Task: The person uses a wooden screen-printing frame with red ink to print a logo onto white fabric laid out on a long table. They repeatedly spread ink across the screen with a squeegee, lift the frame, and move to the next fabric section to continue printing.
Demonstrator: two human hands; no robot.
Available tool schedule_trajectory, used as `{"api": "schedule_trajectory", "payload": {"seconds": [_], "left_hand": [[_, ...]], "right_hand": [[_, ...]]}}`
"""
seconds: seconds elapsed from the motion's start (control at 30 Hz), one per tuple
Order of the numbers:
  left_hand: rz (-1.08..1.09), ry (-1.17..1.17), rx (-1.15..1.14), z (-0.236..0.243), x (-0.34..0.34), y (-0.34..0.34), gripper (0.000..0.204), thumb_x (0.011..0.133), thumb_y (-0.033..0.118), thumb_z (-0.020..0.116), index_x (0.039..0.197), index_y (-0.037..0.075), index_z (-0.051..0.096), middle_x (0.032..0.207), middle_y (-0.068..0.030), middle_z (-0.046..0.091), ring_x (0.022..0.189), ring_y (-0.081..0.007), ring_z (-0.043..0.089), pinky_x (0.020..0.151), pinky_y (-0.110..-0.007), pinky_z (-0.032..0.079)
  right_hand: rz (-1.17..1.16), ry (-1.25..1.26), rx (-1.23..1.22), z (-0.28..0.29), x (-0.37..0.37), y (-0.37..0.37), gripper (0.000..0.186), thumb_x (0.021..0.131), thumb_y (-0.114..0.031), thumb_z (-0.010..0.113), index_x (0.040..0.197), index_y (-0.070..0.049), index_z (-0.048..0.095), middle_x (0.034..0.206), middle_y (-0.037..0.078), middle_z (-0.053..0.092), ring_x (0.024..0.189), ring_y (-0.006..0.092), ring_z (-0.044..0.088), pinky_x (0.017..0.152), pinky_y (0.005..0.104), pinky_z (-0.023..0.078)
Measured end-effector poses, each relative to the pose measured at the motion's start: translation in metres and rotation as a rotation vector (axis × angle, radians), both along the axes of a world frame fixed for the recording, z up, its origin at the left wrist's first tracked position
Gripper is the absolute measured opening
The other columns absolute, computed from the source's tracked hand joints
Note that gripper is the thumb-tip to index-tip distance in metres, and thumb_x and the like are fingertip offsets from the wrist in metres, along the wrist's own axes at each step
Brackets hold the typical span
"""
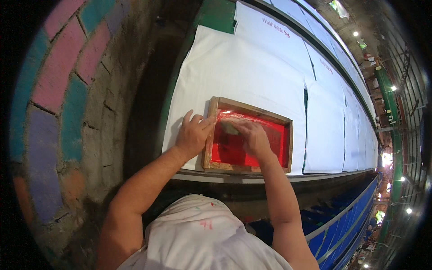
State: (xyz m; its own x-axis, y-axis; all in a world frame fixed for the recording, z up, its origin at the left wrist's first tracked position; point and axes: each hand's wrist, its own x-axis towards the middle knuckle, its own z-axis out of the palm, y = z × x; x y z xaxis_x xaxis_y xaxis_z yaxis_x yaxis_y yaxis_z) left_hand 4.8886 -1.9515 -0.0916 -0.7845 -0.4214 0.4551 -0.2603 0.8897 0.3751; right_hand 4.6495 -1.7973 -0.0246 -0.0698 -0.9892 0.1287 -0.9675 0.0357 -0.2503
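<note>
A wooden screen printing frame (252, 107) lies on white fabric (225, 63) at the near edge of a long table. Bright red ink covers much of the mesh inside it, with a darker patch at the left. My left hand (194, 132) grips the left side of the frame, fingertips over the wood. Inside the frame, my right hand (254, 138) is closed on a small greyish squeegee (228, 128) near the far left corner. My fingers hide part of the squeegee, so its full shape cannot be made out.
More white fabric pieces (325, 130) lie along the table to the right, some bearing small red prints. A painted block wall (58, 76) rises at the left. Blue panels (335, 225) stand low at the right. A second row of white fabric runs beyond the table.
</note>
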Motion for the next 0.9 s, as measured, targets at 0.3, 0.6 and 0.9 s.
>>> {"api": "schedule_trajectory", "payload": {"seconds": [0.3,0.6,0.9], "left_hand": [[0.018,0.061,0.017,0.006,-0.011,0.004,0.028,0.094,0.014,0.078,0.121,0.008,0.083,0.139,-0.0042,0.078,0.124,-0.0273,0.067,0.129,-0.061,0.037],[0.095,-0.005,-0.018,0.019,-0.021,0.010,0.021,0.100,0.014,0.073,0.115,0.007,0.085,0.130,-0.0039,0.081,0.117,-0.0271,0.068,0.129,-0.062,0.037],[0.297,-0.127,-0.015,0.026,-0.029,0.040,0.027,0.107,0.015,0.066,0.124,0.006,0.084,0.134,-0.0038,0.081,0.118,-0.0268,0.068,0.129,-0.062,0.036]], "right_hand": [[0.077,-0.066,0.240,0.042,0.034,0.060,0.052,0.085,0.002,0.074,0.135,-0.010,0.081,0.127,0.015,0.079,0.117,0.0388,0.074,0.102,0.0526,0.056],[0.057,-0.099,0.131,0.029,-0.048,-0.028,0.057,0.081,0.007,0.068,0.135,-0.008,0.079,0.119,0.021,0.078,0.112,0.0469,0.073,0.102,0.0560,0.060],[0.465,-0.044,0.161,0.030,-0.055,-0.045,0.049,0.087,0.002,0.070,0.132,-0.012,0.083,0.122,0.016,0.082,0.118,0.0403,0.075,0.101,0.0522,0.060]]}}
